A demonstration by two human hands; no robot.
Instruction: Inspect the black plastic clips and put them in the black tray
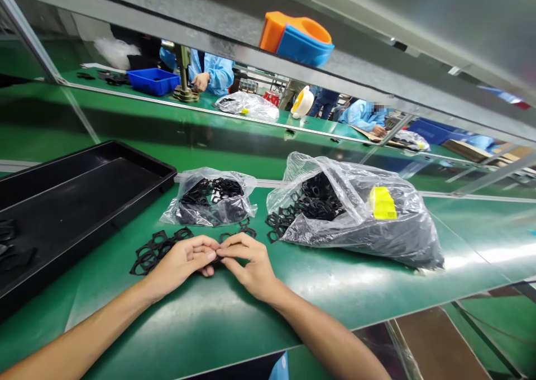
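Over the green bench, my left hand (186,260) and my right hand (248,261) meet fingertip to fingertip. Between them they pinch a small black part (216,259), mostly covered by the fingers. Loose black ring-shaped parts (151,254) lie in a pile just left of my left hand. A few more black rings (237,233) lie behind my right hand. Beyond the hands sits a small open clear bag (196,215) of such parts. To its right a larger clear bag (355,232) with a yellow label lies on its side, black rings spilling from its mouth.
A long black tray (96,218) stands at the left, with dark pieces in its near end. An overhead shelf edge carries an orange and blue tape dispenser (297,39). Across the bench, people in blue sleeves (218,72) work near a blue bin (153,81).
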